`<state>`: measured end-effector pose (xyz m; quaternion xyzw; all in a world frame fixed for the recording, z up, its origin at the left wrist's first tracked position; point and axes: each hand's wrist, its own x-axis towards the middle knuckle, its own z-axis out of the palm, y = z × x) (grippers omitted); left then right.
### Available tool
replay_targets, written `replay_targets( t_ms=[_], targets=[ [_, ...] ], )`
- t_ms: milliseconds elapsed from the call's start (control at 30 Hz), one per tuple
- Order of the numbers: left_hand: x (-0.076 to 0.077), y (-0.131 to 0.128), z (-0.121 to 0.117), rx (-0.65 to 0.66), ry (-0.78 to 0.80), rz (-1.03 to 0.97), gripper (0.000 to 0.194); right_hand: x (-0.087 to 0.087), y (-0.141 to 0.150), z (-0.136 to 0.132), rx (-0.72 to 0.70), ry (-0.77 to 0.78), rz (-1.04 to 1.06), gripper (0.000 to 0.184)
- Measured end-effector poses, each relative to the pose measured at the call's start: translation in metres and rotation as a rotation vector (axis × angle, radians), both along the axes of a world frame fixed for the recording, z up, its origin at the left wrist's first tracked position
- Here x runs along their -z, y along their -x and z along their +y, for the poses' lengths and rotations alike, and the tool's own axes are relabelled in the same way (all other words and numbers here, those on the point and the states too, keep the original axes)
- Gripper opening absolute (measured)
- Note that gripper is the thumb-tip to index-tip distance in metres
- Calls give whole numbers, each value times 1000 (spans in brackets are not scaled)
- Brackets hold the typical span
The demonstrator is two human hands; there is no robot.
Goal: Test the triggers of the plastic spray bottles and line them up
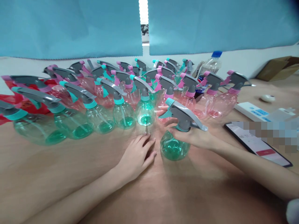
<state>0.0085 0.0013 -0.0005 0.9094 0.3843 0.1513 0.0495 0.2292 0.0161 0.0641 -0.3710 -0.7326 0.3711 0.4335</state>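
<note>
My right hand (pixel 184 132) is wrapped round the neck of a green spray bottle (pixel 174 149) with a grey and turquoise trigger head. The bottle is nearly upright, its nozzle toward the left; I cannot tell whether its base touches the table. My left hand (pixel 141 149) lies on the wooden table (pixel 116 196), fingers stretched out and slightly apart, holding nothing. Just beyond its fingertips stands another green spray bottle (pixel 146 113). More green bottles (pixel 100 119) line up to the left, and pink spray bottles (pixel 220 102) stand behind and to the right.
At the right lie a phone (pixel 257 143), a white power strip (pixel 252 112) and a small white rounded object (pixel 267 98). A clear drink bottle with a blue cap (pixel 211 65) and a cardboard box (pixel 277 68) are at the back. Red plastic (pixel 35 104) shows at left.
</note>
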Motion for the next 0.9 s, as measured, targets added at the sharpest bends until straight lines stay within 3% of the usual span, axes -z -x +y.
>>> replay_targets(
  t_ms=[200, 367, 633, 900],
  targets=[
    [0, 0, 0, 0, -4, 3, 37, 0, 1, -1, 16, -7, -10, 37],
    [0, 0, 0, 0, 5, -11, 37, -1, 3, -2, 93, -22, -33, 24],
    [1, 1, 1, 4, 2, 8, 38, -3, 2, -1, 65, -45, -34, 14],
    [0, 0, 1, 9, -3, 15, 38, -2, 0, -2, 29, -31, -11, 25]
  ],
)
